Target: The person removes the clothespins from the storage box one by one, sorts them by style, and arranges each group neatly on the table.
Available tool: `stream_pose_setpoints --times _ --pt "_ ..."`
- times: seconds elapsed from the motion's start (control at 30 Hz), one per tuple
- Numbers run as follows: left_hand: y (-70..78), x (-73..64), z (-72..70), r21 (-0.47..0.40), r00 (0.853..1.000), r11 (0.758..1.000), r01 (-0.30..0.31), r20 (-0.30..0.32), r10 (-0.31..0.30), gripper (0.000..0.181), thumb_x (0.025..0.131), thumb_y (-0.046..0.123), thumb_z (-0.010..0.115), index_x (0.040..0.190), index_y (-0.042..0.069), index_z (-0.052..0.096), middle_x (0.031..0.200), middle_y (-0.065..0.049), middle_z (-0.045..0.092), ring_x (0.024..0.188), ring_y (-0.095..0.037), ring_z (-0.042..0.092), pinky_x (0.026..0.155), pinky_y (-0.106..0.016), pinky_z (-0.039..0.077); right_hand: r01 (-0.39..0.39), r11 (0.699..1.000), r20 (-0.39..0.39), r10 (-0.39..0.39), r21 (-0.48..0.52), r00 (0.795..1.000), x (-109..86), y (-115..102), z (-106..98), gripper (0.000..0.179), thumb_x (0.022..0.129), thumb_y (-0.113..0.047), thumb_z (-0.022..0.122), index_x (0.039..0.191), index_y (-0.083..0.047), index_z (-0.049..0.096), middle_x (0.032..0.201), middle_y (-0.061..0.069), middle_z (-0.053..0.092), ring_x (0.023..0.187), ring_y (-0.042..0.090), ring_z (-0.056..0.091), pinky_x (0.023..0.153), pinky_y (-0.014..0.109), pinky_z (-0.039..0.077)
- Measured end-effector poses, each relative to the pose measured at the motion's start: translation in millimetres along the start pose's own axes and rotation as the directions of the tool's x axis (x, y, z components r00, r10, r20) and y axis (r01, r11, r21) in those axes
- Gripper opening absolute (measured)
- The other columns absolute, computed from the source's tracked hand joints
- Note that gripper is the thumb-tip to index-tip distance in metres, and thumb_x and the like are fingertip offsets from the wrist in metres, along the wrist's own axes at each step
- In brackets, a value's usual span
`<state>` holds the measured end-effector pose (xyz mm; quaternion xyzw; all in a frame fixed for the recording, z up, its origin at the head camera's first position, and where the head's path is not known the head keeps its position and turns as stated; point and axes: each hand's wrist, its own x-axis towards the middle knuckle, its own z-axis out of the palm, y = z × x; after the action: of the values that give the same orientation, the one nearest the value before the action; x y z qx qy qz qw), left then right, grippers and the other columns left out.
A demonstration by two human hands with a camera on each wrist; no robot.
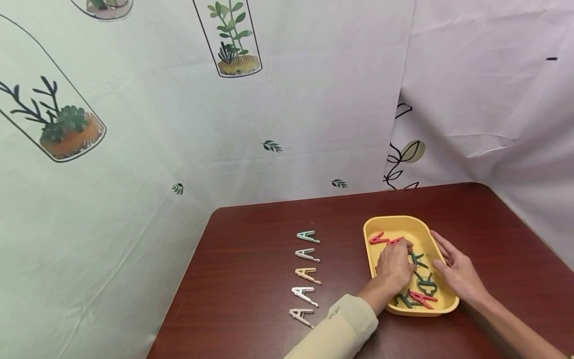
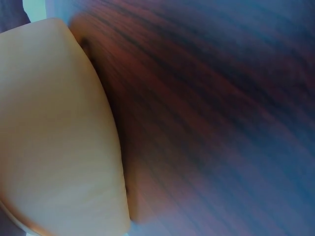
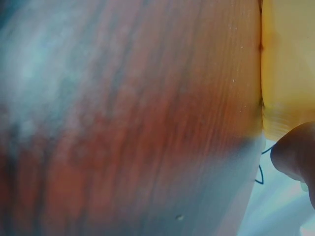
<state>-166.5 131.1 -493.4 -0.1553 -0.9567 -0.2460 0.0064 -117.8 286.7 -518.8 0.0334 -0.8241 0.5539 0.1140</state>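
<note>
A yellow plastic tray holds several red and dark green clothespins. My left hand reaches down into it, fingers bent over the clips beside a red clothespin; whether they pinch one is hidden. Near its thumb lies a green clothespin. My right hand grips the tray's right rim, thumb on the inner side and fingers outside. Other clips in the tray include a red clothespin and a green clip. The right wrist view shows a fingertip against the yellow tray wall.
Left of the tray, several clothespins stand in a column on the brown table: a mint clothespin at the far end, a yellowish clothespin midway, a pinkish clothespin nearest. A plant-printed cloth hangs behind.
</note>
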Motion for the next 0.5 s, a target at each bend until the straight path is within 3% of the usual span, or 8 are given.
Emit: stream_pose_setpoints --times 0.13,0.3,0.5 --pt "-0.1 -0.4 0.4 0.009 1.0 1.0 0.001 -0.002 -0.001 0.044 0.084 0.024 0.094 0.121 0.032 0.071 0.104 0.026 0.069 0.103 0.002 0.064 0.084 -0.017 0.052 0.004 1.0 0.001 -0.004 0.006 1.0 -0.3 1.2 0.3 0.067 0.104 0.008 0.054 0.165 0.004 0.027 0.155 0.038 0.035 0.101 -0.012 0.06 0.07 0.017 0.058" --pt "0.2 -0.8 1.2 0.018 1.0 1.0 0.004 -0.01 -0.004 0.041 0.085 0.026 0.093 0.12 0.031 0.072 0.103 0.024 0.069 0.1 0.001 0.065 0.082 -0.019 0.053 0.016 1.0 0.001 -0.016 0.009 1.0 -1.1 2.8 0.6 0.067 0.104 0.008 0.055 0.165 0.003 0.027 0.157 0.02 0.038 0.098 -0.007 0.064 0.067 0.021 0.06" --pt "2.2 -1.7 2.0 0.031 0.999 0.999 0.009 -0.037 -0.007 0.04 0.086 0.03 0.092 0.12 0.035 0.071 0.108 0.023 0.071 0.099 -0.002 0.068 0.077 -0.022 0.055 0.029 1.0 -0.004 -0.029 0.005 1.0 -1.1 3.2 0.3 0.068 0.102 0.01 0.055 0.164 0.005 0.027 0.153 0.04 0.035 0.101 -0.011 0.062 0.067 0.019 0.058"
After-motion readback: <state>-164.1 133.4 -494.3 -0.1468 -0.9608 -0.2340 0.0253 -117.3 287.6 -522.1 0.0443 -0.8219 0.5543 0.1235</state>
